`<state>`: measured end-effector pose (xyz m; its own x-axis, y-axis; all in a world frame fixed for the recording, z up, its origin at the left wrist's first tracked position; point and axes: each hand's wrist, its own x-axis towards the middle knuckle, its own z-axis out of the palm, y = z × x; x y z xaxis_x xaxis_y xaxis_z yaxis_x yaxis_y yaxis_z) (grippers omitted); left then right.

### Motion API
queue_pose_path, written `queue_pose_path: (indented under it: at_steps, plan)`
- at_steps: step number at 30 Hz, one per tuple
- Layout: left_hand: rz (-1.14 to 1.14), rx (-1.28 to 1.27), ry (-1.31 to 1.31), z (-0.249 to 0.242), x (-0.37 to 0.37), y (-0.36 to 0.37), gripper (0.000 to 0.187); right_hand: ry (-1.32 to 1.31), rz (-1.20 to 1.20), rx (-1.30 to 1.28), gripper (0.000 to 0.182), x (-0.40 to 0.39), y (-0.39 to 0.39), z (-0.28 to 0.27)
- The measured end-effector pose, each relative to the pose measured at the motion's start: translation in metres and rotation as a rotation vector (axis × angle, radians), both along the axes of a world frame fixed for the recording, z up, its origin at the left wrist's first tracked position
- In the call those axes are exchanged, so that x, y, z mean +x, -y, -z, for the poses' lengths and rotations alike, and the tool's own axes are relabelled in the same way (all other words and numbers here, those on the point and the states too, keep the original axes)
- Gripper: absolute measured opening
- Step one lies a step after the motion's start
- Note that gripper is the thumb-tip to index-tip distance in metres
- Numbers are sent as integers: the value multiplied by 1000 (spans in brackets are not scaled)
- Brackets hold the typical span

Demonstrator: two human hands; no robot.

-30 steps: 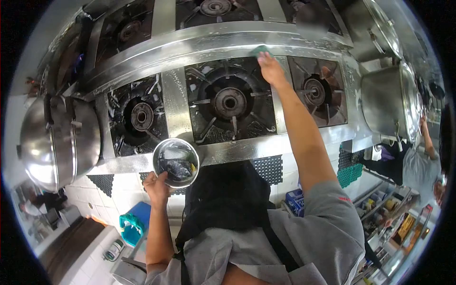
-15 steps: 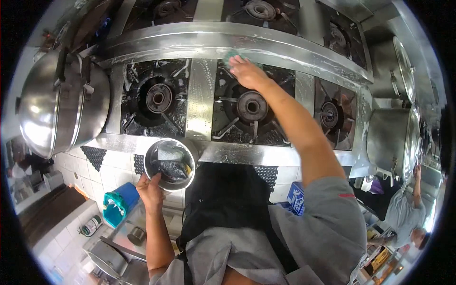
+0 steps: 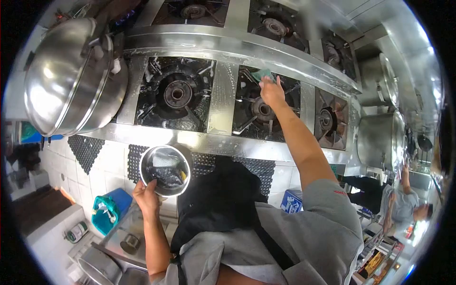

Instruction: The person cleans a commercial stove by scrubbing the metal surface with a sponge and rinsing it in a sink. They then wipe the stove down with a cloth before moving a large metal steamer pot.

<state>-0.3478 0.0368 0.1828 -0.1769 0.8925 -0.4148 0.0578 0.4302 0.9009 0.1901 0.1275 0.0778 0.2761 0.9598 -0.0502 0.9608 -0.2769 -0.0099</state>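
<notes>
With thumb over the rim, my left hand [image 3: 147, 197] grips a metal pot [image 3: 186, 186] in front of the stove's front edge. Dark liquid, a pale block and a bit of yellow show inside it. My right hand [image 3: 272, 91] reaches across the middle burner [image 3: 262, 109], its fingers on a green scouring pad [image 3: 262, 74]. The pad lies at the back of that burner's black tray, near the raised steel ledge. White suds streak the left burner [image 3: 177, 93] and the steel strips [image 3: 221, 102] between burners.
Large steel bowls [image 3: 59, 76] stand at the stove's left end, big pots [image 3: 377, 137] at its right. A raised back row holds more burners [image 3: 275, 28]. Below are a blue bin [image 3: 118, 202] and a blue box [image 3: 291, 202]. Another person [image 3: 399, 202] stands far right.
My right hand and the pad have come off the steel ledge, down onto the back of the middle burner's tray. The view has shifted; my left hand still holds the pot.
</notes>
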Motion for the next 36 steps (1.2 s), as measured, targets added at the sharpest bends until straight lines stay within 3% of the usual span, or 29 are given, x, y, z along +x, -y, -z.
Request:
queue_pose_path:
  at_steps: [1, 2, 4, 8, 10, 13, 17, 19, 21, 23, 24, 25, 28, 31, 33, 35, 36]
  plan:
    - [-10, 1, 31, 0, -16, 1, 18, -94, 103, -202, 35, -15, 5, -16]
    - [-1, 15, 57, 4, -33, 0, 18, -69, 113, -186, 35, -31, 11, -26]
    - [4, 11, 24, 13, -75, 0, 15, -90, 253, -46, 33, -72, 37, -28]
    - [5, 31, 63, 34, -172, -6, 13, 12, 315, 241, 31, -166, 95, -35]
    - [-7, 23, 92, 47, -225, -8, 12, -308, 522, 363, 36, -232, 104, -61]
    - [17, 52, -46, 47, -297, -15, 11, -411, 428, 448, 32, -301, 103, -51]
    - [1, 151, -222, 46, -381, -25, 13, -903, 173, 459, 15, -379, 77, 9]
    - [-128, 122, -96, 42, -408, -31, 18, -1023, 145, 311, 21, -443, 57, -36]
    - [-242, 76, 39, 53, -447, -41, 20, -895, 118, 58, 38, -476, 35, -38]
    - [-304, 32, -58, 50, -478, -56, 16, -757, -153, -49, 42, -493, 13, 7]
    - [-358, 46, 58, 41, -485, -65, 11, -705, -164, -170, 37, -504, 6, 18]
    - [-315, 30, -63, 29, -496, -74, 18, -711, -163, -175, 37, -510, -1, 28]
    - [-392, 55, -23, 18, -530, -108, 18, -467, -360, -592, 29, -522, -12, 71]
    - [-416, 90, -98, 25, -595, -149, 7, -199, -509, -809, 27, -526, -16, 141]
    - [-415, 65, -87, 32, -638, -176, 9, -323, -192, -758, 30, -544, -22, 140]
    - [-422, 82, -109, 28, -668, -206, 8, -349, 91, -875, 36, -564, -41, 143]
    - [-445, 106, -126, 20, -676, -218, 9, -341, 73, -830, 43, -591, -62, 90]
